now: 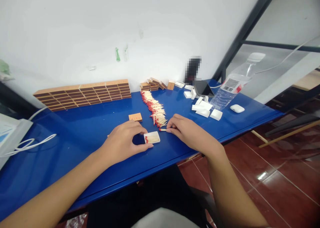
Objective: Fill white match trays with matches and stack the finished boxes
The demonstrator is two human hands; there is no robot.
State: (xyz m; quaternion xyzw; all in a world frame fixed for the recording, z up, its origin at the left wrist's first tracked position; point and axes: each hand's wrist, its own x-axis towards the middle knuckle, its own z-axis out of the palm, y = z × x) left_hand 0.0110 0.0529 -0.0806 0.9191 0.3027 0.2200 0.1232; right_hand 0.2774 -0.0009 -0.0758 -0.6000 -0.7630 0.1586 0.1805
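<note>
White matchbox tray point(153, 134), part-filled with matches point(150, 139), lay toward the front edge of the blue table point(85, 128), gripped by the left hand point(126, 138). Right hand point(186, 129) pinched at least one red-headed match point(163, 130); loose match heap point(153, 108) extended toward the back edge.

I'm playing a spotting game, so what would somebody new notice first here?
Probably the long pile of red-tipped matches down the middle of the blue table. Next, the stacked matchboxes at the back left. Then the white matchbox tray at the left hand, matches inside, with the right hand pinching at least one match just beside it.
</note>
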